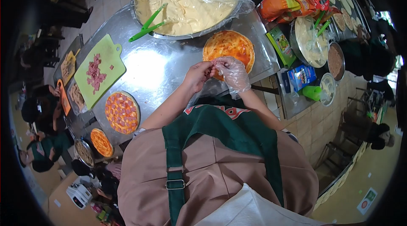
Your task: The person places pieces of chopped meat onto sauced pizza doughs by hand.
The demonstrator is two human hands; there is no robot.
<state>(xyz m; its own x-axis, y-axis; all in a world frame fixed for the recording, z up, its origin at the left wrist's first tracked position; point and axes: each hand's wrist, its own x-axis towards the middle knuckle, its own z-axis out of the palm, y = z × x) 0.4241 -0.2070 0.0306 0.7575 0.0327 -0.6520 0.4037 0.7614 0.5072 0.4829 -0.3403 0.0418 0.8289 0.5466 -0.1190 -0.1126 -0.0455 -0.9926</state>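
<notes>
My right hand (pixel 233 73), in a clear plastic glove, is closed against the fingertips of my bare left hand (pixel 198 76). The two hands meet over the near edge of a round pizza base (pixel 229 48) spread with red sauce. What the pinched fingers hold, if anything, is too small to make out. A green cutting board (pixel 111 52) at the left carries chopped pink meat (pixel 96 73). Nearer me, a pizza topped with meat pieces (pixel 122 112) lies on the metal table (pixel 163 52).
A large bowl of creamy mixture (pixel 186 3) with green-handled tools stands at the back. Snack bags (pixel 277 1), a green box (pixel 281 47) and a green cup (pixel 312 93) are at the right. Another sauced pizza (pixel 101 143) lies at the left. People stand on both sides.
</notes>
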